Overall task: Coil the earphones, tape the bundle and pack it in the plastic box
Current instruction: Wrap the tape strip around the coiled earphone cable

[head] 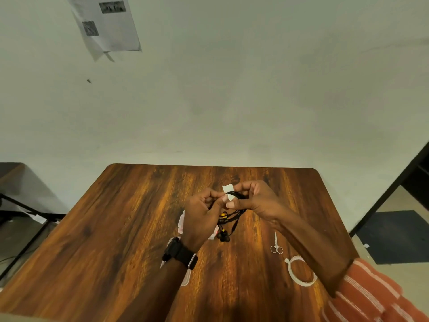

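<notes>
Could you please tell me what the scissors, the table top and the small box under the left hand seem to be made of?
Scissors: probably polished metal, thin and silvery. Table top: wood or wood-look laminate, with streaked brown grain and a slight sheen. Plastic box: apparently clear plastic, pale and see-through, mostly hidden behind the left hand.

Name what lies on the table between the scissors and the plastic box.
Nothing: in the head view, only bare wooden table separates the scissors from the plastic box; the earphones hang above, held in both hands.
</notes>
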Demonstrator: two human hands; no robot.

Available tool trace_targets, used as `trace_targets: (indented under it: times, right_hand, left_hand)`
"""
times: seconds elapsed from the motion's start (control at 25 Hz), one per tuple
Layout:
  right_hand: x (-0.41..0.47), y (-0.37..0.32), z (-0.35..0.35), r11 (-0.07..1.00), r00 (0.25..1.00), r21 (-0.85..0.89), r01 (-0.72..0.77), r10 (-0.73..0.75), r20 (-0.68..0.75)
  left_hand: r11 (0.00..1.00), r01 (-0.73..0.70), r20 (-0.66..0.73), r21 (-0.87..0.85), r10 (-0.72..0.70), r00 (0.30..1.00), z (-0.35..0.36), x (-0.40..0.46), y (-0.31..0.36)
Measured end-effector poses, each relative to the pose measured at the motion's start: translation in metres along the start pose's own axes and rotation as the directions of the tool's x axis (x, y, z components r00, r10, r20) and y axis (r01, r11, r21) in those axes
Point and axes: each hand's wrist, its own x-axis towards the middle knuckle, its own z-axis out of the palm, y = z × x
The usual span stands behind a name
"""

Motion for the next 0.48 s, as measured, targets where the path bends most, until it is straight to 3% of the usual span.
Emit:
trace_targets:
  times: [0.28,0.48]
  right_hand:
    - [0.007,0.001,0.022,0.897,0.956,-0.376,0.231,-0.281,-0.083]
    - [0.015,0.002,0.031,0.855,0.937,-0.472,0.214,-0.316,-0.147]
  left_hand:
    - [0.996,0.089,0.003,0.008,-0.089,0.996,-0.012,0.004,-0.01]
    - [0.997,0.039,-0.027,0.064,-0.037,0.999,-0.012,0.006,-0.012]
